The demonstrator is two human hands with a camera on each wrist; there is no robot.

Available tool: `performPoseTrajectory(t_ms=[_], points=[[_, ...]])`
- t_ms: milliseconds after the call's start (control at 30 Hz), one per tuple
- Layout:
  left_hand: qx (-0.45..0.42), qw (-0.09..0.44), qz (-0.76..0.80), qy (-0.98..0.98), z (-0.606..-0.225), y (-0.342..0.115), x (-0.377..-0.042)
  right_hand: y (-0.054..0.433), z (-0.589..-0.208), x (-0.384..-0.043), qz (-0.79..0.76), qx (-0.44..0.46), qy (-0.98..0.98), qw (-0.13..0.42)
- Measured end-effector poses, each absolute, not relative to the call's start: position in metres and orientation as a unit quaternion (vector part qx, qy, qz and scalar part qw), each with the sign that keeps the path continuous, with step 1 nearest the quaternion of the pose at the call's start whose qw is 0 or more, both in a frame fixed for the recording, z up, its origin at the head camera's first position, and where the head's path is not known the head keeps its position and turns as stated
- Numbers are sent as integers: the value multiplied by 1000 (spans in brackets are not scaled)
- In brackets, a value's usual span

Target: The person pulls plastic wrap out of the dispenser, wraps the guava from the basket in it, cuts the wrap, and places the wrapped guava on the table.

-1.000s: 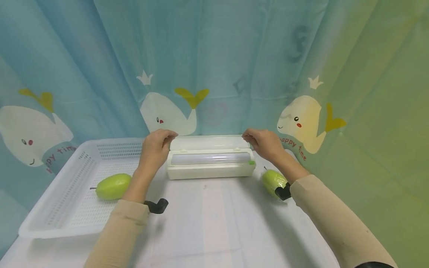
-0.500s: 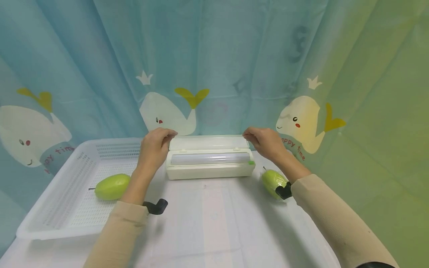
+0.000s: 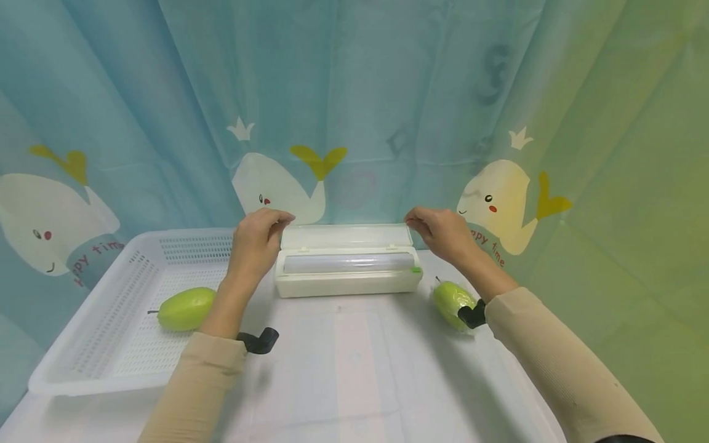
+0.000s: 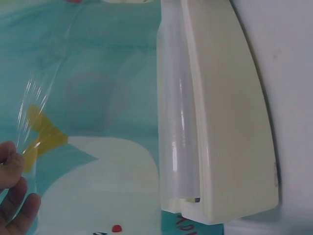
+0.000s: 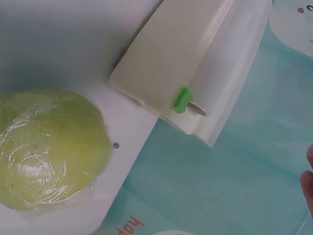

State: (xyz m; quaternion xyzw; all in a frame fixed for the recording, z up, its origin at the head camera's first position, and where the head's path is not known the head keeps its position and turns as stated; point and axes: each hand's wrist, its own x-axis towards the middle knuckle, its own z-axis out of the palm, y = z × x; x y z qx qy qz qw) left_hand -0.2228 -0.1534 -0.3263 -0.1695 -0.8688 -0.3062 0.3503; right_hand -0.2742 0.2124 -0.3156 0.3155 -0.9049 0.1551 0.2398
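Note:
A white cling film dispenser (image 3: 349, 285) stands at the back of the table with its lid (image 3: 346, 237) up and the film roll (image 3: 346, 264) showing. My left hand (image 3: 256, 243) pinches one corner of the clear cling film (image 4: 36, 98), which stretches beside the dispenser in the left wrist view. At the other side my right hand (image 3: 443, 235) pinches the film's opposite corner, thumb against fingers; only its fingertips (image 5: 308, 183) show in the right wrist view. Both hands are raised behind and above the dispenser. A green slider (image 5: 182, 100) sits at its right end.
A white plastic basket (image 3: 55, 375) on the left holds a green fruit (image 3: 185, 309) with a stem. To the right, under my right forearm, lies another green fruit (image 3: 450, 301) wrapped in film. A whale-print curtain (image 3: 360, 111) hangs behind the table (image 3: 354, 381).
My right hand has risen slightly and moved a little to the right; my left hand is slightly higher. Dispenser, basket and fruits stay where they were.

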Motion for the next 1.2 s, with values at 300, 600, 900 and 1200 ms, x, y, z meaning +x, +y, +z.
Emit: performPoseTrajectory(t_ms=[300,600,900,1200], points=[[-178,365,-307,-861,-323,-151,-221,214,-311,-273,158,306,-908,239],[-179,378,-306,-855,-319,-152,-218,214,-308,-273,167,317,-898,256],[-183,386,-310,-849,-314,-151,-215,218,-305,-271,163,331,-887,276],[-187,399,-313,-841,-309,-150,-214,218,-300,-270,163,337,-882,287]])
